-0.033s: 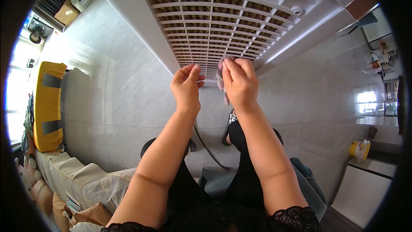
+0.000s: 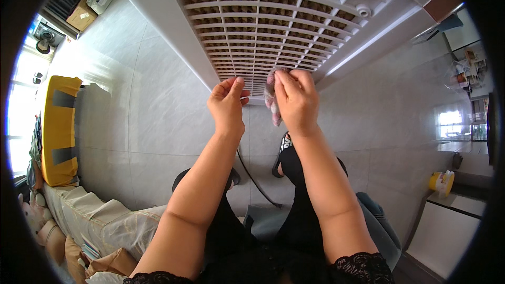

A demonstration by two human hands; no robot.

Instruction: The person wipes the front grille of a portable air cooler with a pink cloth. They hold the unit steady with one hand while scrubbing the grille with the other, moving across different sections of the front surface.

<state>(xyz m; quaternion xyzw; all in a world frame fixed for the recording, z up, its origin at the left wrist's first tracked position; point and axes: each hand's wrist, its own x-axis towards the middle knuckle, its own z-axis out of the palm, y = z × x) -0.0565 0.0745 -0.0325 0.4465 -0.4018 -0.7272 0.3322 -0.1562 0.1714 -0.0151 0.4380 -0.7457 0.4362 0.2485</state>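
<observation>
A tall white appliance [image 2: 158, 26] stands in front of me, its slatted grille [image 2: 258, 26] facing me and a brownish honeycomb-like pad showing behind the slats. My right hand [image 2: 298, 100] is closed on a pink and grey cloth [image 2: 271, 100] at the lower right part of the grille. The cloth's loose end hangs beside my fingers. At the grille's lower left, my left hand [image 2: 227, 102] has its thumb and index finger pressed together, the other fingers loosely curled. Whatever that pinch holds, if anything, is too small to make out.
A black cord [image 2: 252, 179] runs over the grey tiled floor [image 2: 158, 110] between my feet. To the left stand a yellow piece with grey patches [image 2: 59, 129] and a covered sofa [image 2: 110, 218]. At right, a yellow tub [image 2: 441, 183] sits on a white cabinet [image 2: 442, 231].
My right hand has shifted very slightly, and the cloth's hanging end has swung a little to the left. The left hand has barely moved.
</observation>
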